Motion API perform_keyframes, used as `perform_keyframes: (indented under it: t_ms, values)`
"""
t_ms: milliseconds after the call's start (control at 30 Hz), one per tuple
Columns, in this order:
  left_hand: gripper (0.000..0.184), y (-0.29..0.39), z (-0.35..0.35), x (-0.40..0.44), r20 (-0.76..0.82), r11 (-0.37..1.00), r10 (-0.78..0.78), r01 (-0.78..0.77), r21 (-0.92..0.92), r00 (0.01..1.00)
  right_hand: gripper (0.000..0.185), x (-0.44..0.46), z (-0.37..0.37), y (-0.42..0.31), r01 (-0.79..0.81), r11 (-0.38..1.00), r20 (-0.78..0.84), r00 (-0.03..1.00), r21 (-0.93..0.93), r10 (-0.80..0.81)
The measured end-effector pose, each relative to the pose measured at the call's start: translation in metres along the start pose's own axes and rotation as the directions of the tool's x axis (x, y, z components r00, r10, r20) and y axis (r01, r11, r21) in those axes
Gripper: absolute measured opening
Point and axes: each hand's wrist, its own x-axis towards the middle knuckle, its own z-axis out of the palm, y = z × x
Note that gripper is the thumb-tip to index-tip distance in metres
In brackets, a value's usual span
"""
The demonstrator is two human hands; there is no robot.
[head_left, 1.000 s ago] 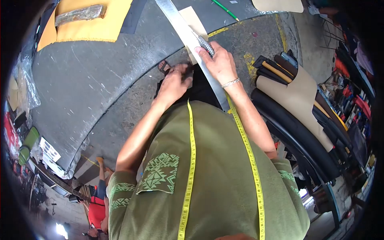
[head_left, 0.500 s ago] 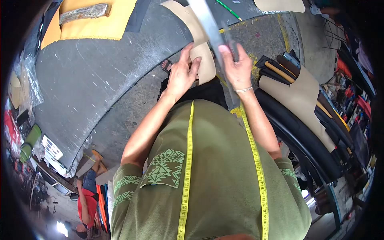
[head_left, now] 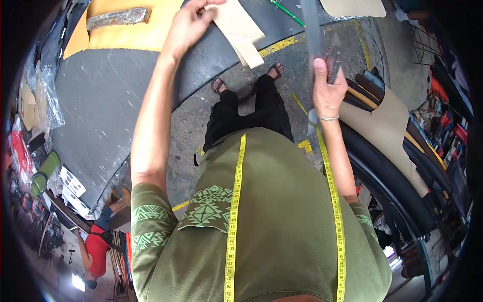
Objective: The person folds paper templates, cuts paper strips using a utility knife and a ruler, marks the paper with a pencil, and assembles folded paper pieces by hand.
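My left hand (head_left: 188, 27) is at the far edge of the dark table, its fingers and thumb closed at the left edge of a beige sheet piece (head_left: 234, 25). The lower end of that piece pokes out past the table's edge over the floor. Out to the right, my right hand (head_left: 329, 95) grips a long metal ruler (head_left: 311, 30) that points away from me. A dark, slim tool like a utility knife (head_left: 334, 73) is in the same hand, blurred at its tip. A green pencil (head_left: 288, 12) lies on the table between the hands.
On the curved dark table (head_left: 100, 110) lie a yellow-orange sheet (head_left: 118, 38) and a plastic-wrapped bar (head_left: 118, 18). Rolls of black material (head_left: 387, 176) and a beige sheet (head_left: 390, 116) stand at right. A yellow tape measure (head_left: 236, 186) hangs round my neck. A person in red (head_left: 96, 246) is at lower left.
My left hand has moved up and away with the beige piece, which now lies farther over the table. My right hand has shifted right and slightly back, still carrying the ruler and slim tool.
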Motion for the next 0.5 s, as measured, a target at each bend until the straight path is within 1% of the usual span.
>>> perform_keyframes:
  t_ms: [67, 100, 133, 200, 233, 300, 333, 400, 433, 500]
  values:
    - [0.039, -0.003, -0.006, 0.020, -0.039, 0.996, -0.073, 0.071, -0.060, 0.997, 0.031, -0.013, 0.013, -0.013, -0.034, 0.996, 0.062, 0.998, 0.084, 0.028]
    - [0.038, 0.013, -0.006, 0.025, -0.118, 0.995, -0.044, 0.032, -0.098, 0.992, 0.032, -0.017, 0.014, -0.021, -0.049, 0.998, 0.126, 0.991, -0.039, 0.054]
    - [0.038, 0.018, -0.010, 0.030, -0.155, 1.000, -0.024, 0.024, -0.003, 0.988, 0.033, -0.024, 0.022, -0.015, -0.094, 0.995, 0.185, 0.979, 0.026, 0.088]
    - [0.038, 0.026, -0.016, 0.038, -0.220, 0.982, 0.022, 0.021, 0.189, 0.975, 0.035, -0.035, 0.036, 0.000, -0.079, 0.995, 0.208, 0.974, -0.058, 0.089]
    - [0.043, 0.033, -0.020, 0.040, -0.167, 0.962, -0.059, 0.100, 0.253, 0.984, 0.037, -0.037, 0.041, 0.003, -0.072, 0.996, 0.218, 0.973, -0.047, 0.080]
    - [0.045, 0.025, -0.016, 0.041, -0.196, 0.870, 0.129, -0.016, 0.492, 0.972, 0.040, -0.039, 0.049, 0.004, -0.058, 0.998, 0.242, 0.968, -0.024, 0.062]
    - [0.047, 0.022, -0.013, 0.041, -0.189, 0.797, 0.224, -0.068, 0.601, 0.956, 0.042, -0.039, 0.052, 0.007, -0.072, 0.996, 0.252, 0.964, -0.055, 0.083]
    - [0.046, 0.023, -0.010, 0.034, -0.193, 0.732, 0.297, -0.093, 0.675, 0.935, 0.044, -0.037, 0.056, 0.014, -0.096, 0.988, 0.266, 0.956, -0.120, 0.125]
    - [0.046, 0.026, -0.010, 0.031, -0.195, 0.697, 0.332, -0.100, 0.710, 0.923, 0.044, -0.035, 0.058, 0.018, -0.082, 0.984, 0.275, 0.953, -0.157, 0.123]
    - [0.043, 0.018, -0.007, 0.028, -0.169, 0.721, 0.306, -0.113, 0.684, 0.937, 0.043, -0.032, 0.059, 0.025, -0.052, 0.972, 0.294, 0.948, -0.229, 0.120]
